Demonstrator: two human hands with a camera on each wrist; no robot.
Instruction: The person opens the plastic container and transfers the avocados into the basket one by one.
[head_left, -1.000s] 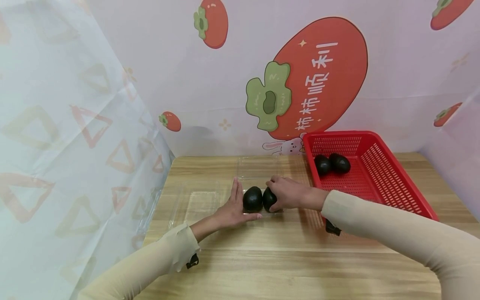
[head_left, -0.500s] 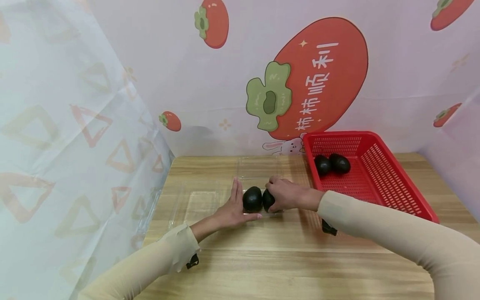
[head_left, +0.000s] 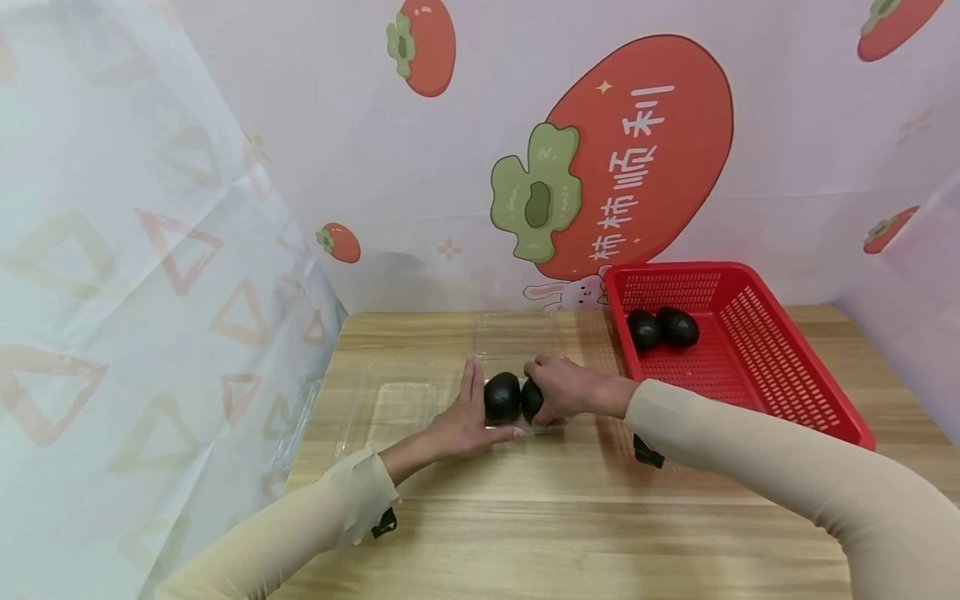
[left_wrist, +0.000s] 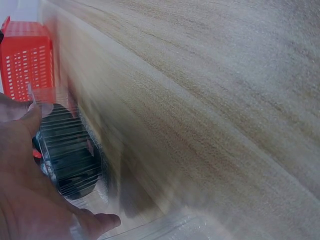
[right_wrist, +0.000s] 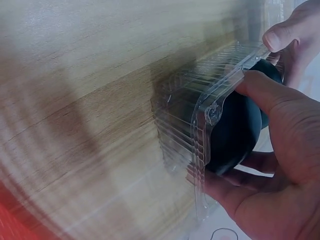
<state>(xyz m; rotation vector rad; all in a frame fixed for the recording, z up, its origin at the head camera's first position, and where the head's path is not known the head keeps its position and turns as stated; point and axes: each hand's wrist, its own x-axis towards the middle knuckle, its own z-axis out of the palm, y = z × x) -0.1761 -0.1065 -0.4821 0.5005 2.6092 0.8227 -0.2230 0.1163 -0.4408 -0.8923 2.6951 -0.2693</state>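
Note:
A clear plastic clamshell box stands on the table with its lid folded back. One dark avocado sits in its left half. My left hand braces the box's left corner, fingers straight along the side and thumb stretched along the front rim. Curled over a second dark avocado, my right hand holds it in the right half of the box, close against the first one. In the right wrist view this avocado bulges above the rim, thumb on one side and fingers on the other.
To the right stands a red perforated basket, with two more dark avocados in its far left corner. Another clear plastic box lies left of my left hand. Patterned sheets hang behind and beside the wooden table.
My right hand has shifted slightly left with its avocado, deeper beside the first one. The left hand has stayed in place at the box's corner.

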